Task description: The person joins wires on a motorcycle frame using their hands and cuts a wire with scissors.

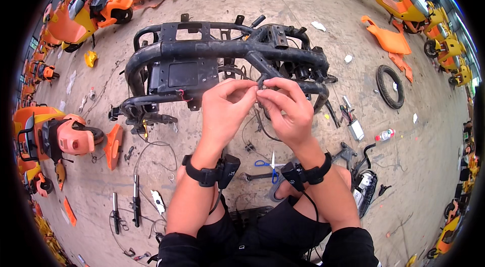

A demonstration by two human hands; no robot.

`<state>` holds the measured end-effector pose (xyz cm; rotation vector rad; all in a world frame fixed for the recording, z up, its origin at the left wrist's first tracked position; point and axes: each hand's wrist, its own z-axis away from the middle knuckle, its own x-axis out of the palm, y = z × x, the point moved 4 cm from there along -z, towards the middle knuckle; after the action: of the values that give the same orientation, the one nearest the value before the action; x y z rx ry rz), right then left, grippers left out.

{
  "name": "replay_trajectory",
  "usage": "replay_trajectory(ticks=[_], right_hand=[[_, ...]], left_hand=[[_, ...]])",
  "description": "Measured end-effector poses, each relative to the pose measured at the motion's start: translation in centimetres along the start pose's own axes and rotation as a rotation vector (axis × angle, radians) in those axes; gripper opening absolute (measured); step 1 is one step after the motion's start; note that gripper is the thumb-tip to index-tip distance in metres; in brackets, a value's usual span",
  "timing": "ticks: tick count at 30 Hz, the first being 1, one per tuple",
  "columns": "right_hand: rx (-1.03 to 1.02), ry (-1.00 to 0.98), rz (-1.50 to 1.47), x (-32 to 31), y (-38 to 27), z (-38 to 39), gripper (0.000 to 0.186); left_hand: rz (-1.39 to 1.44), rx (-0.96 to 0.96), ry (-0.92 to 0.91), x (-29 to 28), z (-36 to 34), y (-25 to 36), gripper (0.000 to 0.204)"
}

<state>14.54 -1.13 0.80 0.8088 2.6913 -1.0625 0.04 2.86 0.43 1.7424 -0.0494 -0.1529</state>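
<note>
My left hand [226,110] and my right hand [289,110] meet in front of a black scooter frame [202,50]. Their thumbs and forefingers are pinched together, the tips almost touching. Between them shows a small dark piece [261,85], too small and covered to name. A thin black cable [265,132] curves below the fingers; whether it runs into my grip is hidden. The frame lies across the floor just beyond my hands, with a flat plate and wiring inside its tubes. A short red wire [185,96] sticks out near its front tube.
Blue-handled scissors [273,165] lie between my feet. To the right are a silver controller box [355,129], a plastic bottle [385,135] and a loose tyre [390,86]. Shock absorbers [136,200] lie at left. Yellow-orange scooters [83,11] line both sides; an orange panel [389,38] lies at right.
</note>
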Motion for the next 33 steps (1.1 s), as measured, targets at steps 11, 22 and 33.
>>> replay_trajectory(ticks=[11,22,33], right_hand=[[0.393,-0.046,-0.33,0.1,1.6,0.0,0.009],[0.913,-0.219,-0.702,-0.2,3.3,0.6,0.019],[0.851,-0.279,-0.784,0.0,3.1,0.5,0.02]], left_hand=[[-0.079,0.066,-0.108,0.2,-0.1,0.4,0.012],[-0.136,0.008,-0.248,0.2,-0.2,0.7,0.013],[-0.15,0.028,-0.15,0.3,0.0,0.4,0.012]])
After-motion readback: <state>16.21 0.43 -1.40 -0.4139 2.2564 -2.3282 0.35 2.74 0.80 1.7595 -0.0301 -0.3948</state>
